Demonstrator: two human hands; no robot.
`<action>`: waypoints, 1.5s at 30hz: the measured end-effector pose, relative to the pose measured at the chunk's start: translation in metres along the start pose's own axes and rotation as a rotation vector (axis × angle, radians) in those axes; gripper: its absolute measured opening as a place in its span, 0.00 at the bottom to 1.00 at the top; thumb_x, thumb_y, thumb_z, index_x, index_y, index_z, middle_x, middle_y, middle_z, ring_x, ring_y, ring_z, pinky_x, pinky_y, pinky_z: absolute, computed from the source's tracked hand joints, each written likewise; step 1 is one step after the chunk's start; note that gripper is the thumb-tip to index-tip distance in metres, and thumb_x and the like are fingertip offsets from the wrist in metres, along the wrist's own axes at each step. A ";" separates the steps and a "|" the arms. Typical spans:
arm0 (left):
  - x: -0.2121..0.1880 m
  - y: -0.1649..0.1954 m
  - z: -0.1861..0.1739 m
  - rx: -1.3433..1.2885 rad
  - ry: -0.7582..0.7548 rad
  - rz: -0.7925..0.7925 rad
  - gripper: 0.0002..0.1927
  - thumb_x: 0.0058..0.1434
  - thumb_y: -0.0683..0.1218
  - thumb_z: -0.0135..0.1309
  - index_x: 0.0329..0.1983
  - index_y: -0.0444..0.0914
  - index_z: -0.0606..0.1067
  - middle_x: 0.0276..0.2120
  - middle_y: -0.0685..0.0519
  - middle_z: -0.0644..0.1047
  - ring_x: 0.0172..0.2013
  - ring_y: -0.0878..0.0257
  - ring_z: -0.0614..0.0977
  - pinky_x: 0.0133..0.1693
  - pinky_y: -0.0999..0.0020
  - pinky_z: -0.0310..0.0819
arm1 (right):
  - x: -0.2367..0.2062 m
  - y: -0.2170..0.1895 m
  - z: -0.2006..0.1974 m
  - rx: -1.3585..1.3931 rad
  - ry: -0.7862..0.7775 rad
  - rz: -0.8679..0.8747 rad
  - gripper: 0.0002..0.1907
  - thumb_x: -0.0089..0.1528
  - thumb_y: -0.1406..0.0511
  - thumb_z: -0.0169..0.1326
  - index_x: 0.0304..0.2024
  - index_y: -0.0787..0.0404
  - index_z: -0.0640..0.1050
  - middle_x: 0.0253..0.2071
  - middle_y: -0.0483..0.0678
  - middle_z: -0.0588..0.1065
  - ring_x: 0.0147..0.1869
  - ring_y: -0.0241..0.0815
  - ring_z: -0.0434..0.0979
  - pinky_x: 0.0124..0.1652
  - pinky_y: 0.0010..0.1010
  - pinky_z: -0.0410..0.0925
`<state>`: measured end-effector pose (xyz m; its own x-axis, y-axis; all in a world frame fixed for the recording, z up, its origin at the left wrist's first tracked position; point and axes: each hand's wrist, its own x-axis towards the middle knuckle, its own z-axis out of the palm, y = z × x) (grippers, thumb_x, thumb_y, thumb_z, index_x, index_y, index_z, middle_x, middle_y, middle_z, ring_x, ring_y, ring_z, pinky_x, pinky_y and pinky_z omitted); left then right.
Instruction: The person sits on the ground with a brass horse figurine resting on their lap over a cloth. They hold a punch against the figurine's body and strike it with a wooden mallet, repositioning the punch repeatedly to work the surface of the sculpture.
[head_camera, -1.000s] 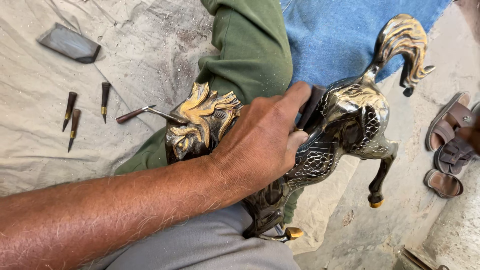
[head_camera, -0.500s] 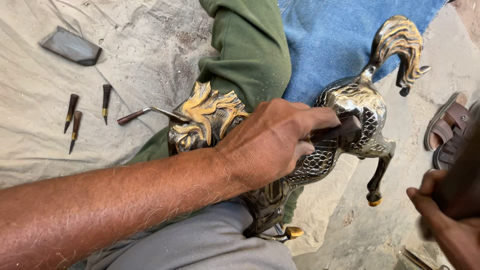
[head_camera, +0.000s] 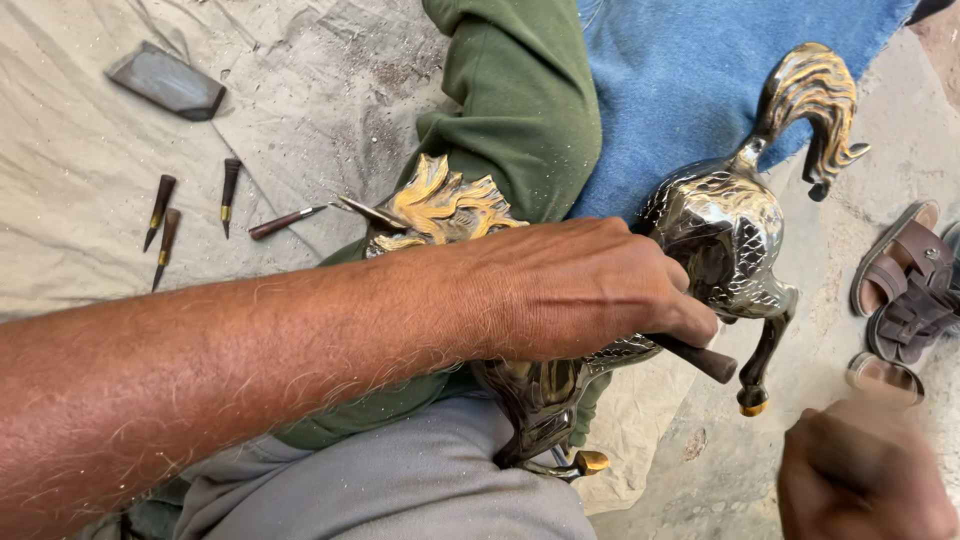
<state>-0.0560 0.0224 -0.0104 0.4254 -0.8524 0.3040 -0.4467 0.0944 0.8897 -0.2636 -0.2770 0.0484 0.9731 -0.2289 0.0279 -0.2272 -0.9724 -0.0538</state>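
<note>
A dark metal horse figurine (head_camera: 720, 230) with a golden mane (head_camera: 440, 205) and a golden tail (head_camera: 815, 95) lies across my lap. My left hand (head_camera: 590, 290) rests over its body, closed around a short dark rod-shaped tool (head_camera: 705, 360) that sticks out beside the hind leg (head_camera: 760, 365). At the lower right, my right hand (head_camera: 860, 480) is blurred; its fingers look curled, and anything in it is hidden.
My leg in green trousers (head_camera: 510, 110) lies under the horse, on a blue cloth (head_camera: 680, 90). On the tan sheet (head_camera: 80, 180) lie three small dark punches (head_camera: 160, 210), a thin wooden-handled tool (head_camera: 285, 220) and a grey block (head_camera: 168, 82). Brown sandals (head_camera: 905, 285) sit at the right.
My left hand slid along the horse's body toward the hind leg with the dark tool. My right hand came into view at the lower right and moved lower.
</note>
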 end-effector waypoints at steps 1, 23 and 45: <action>0.000 0.000 0.000 -0.030 -0.018 -0.067 0.13 0.68 0.43 0.49 0.52 0.50 0.78 0.37 0.51 0.81 0.40 0.55 0.84 0.38 0.57 0.77 | 0.003 -0.006 0.001 -0.002 0.010 -0.032 0.12 0.60 0.78 0.67 0.41 0.70 0.76 0.33 0.56 0.76 0.36 0.43 0.79 0.41 0.33 0.73; -0.011 -0.013 0.011 -0.115 0.343 -0.261 0.25 0.59 0.39 0.61 0.61 0.42 0.72 0.39 0.46 0.81 0.41 0.50 0.85 0.43 0.55 0.79 | 0.069 0.134 0.014 0.144 -0.482 0.279 0.16 0.68 0.70 0.51 0.59 0.64 0.70 0.43 0.52 0.75 0.47 0.41 0.79 0.53 0.34 0.72; -0.010 0.001 0.003 -0.102 0.327 -0.492 0.18 0.58 0.38 0.62 0.52 0.36 0.75 0.33 0.44 0.83 0.38 0.52 0.87 0.39 0.58 0.80 | 0.151 0.104 0.030 0.041 -0.512 0.059 0.14 0.69 0.67 0.63 0.51 0.68 0.73 0.35 0.57 0.74 0.35 0.51 0.78 0.38 0.43 0.73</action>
<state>-0.0633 0.0295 -0.0133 0.7903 -0.6077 -0.0778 -0.0647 -0.2090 0.9758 -0.1392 -0.4108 0.0168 0.8557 -0.2218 -0.4675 -0.2907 -0.9535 -0.0798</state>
